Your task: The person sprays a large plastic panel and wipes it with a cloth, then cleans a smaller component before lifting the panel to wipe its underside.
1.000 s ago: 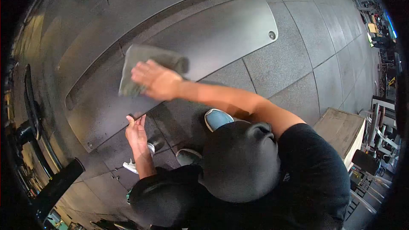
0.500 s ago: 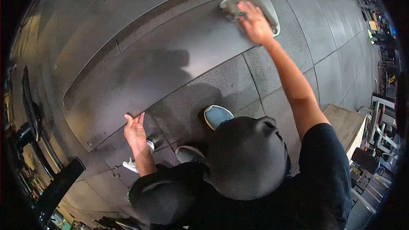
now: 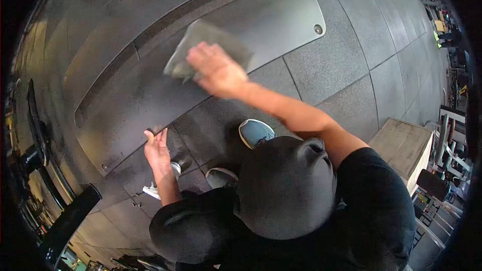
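Observation:
A long dark grey panel with a curved slot along its far side lies at a slant across the view. My left hand grips its near edge toward the left end, thumb at the top side. On the panel's middle, my right hand presses a grey cloth, slightly blurred by motion. The fingers lie over the cloth, which spreads out beyond them on both sides. A round hole or fitting shows at the panel's right corner.
By my left forearm lies what looks like a spray bottle with a white trigger head. Small dark screws lie on the tiled floor. A wooden box stands at right, and a black metal frame at left.
My right hand has swept the cloth leftward and nearer, from the panel's right end to its middle, uncovering the right corner. My left hand has stayed at the near edge.

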Motion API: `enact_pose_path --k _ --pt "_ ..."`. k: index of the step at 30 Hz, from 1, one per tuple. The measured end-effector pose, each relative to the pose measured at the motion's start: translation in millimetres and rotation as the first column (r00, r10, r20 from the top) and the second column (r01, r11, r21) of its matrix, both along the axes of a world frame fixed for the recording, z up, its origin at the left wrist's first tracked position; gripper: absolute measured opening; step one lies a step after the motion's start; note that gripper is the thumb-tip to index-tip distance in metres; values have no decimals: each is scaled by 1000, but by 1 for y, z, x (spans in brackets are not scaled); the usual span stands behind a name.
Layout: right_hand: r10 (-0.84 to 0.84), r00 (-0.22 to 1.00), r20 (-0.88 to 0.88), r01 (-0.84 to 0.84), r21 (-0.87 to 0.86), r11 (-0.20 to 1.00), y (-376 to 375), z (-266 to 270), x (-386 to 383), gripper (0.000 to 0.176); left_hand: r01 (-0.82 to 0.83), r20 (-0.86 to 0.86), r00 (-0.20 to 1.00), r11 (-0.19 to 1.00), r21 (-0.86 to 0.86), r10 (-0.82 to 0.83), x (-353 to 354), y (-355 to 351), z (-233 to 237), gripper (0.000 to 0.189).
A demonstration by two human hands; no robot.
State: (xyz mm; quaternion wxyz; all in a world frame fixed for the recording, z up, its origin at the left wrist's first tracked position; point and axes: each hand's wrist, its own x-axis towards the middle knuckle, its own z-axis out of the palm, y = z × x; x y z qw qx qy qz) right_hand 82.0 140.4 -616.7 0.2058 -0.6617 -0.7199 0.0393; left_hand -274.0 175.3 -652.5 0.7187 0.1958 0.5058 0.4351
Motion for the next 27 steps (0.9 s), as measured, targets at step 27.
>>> enact_pose_path --k 27 --pt "-479 876 57 467 154 871 -135 -35 191 64 43 -3 999 999 -1 -43 -4 -2 5 35"
